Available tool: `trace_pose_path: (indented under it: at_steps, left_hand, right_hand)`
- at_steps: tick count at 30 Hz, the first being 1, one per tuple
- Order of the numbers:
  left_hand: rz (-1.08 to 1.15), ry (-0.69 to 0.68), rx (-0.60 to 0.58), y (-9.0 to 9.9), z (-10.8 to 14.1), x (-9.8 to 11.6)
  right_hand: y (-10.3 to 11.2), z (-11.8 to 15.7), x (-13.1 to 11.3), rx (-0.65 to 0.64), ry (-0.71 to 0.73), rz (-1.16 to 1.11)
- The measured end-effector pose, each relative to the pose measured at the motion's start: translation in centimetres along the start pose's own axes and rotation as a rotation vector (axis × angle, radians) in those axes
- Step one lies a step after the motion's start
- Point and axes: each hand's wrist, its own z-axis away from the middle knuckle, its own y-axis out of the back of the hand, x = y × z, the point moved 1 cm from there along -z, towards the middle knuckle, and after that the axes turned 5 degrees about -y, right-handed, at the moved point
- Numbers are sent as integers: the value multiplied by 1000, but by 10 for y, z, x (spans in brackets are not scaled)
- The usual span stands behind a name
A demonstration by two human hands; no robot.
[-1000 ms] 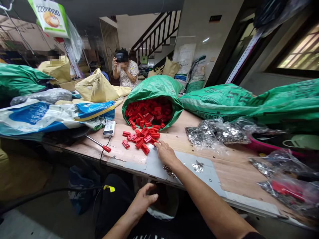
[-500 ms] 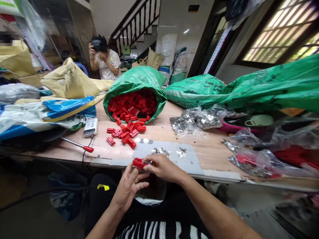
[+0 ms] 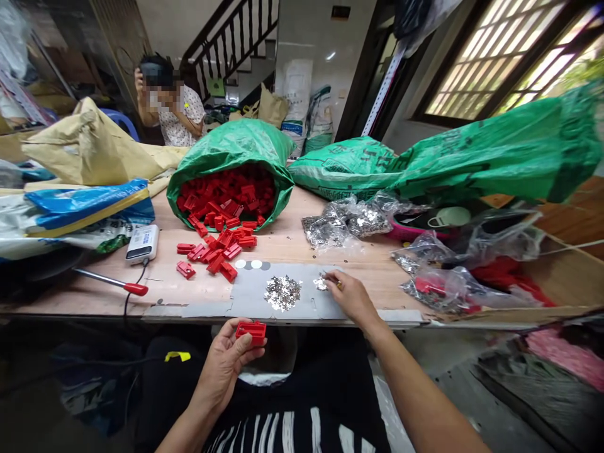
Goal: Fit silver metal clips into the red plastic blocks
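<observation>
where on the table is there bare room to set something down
Bare wood shows between the loose red parts and the plastic bags, beyond the gray mat; also between the right hand and the nearer bags, and between the red-handled rod and the mat. Crowded: the mouth of the green sack and around the pink tray.

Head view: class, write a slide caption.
Left hand holding a hollow red plastic block, right hand at a small pile of silvery metal pieces.

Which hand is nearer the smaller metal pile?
Right. The right hand is beside the smaller metal pile, at its right edge. The left hand, holding a red part, is farther off, to the pile's left and nearer the body.
</observation>
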Motion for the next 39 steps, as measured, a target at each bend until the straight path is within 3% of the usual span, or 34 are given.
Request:
trace_pose_path:
  at_steps: [4, 18, 30, 32, 35, 39]
  left_hand:
    - [-5, 5, -5, -2, -1, -2]
    - [-55, -13, 5, 1, 0, -4]
    - [-53, -25, 3, 5, 1, -7]
    - [-53, -45, 14, 6, -1, -8]
    - [-116, -123, 33, 3, -4, -8]
    - [-310, -308, 59, -4, -7, -2]
  right_hand:
    - [7, -19, 26, 36, -15, 142]
    - [-1, -29, 30, -77, 13, 186]
    - [5, -26, 37, -60, 41, 99]
    - [7, -21, 36, -39, -2, 8]
    - [5, -12, 26, -56, -86, -299]
    - [-6, 4, -6, -250, -164, -699]
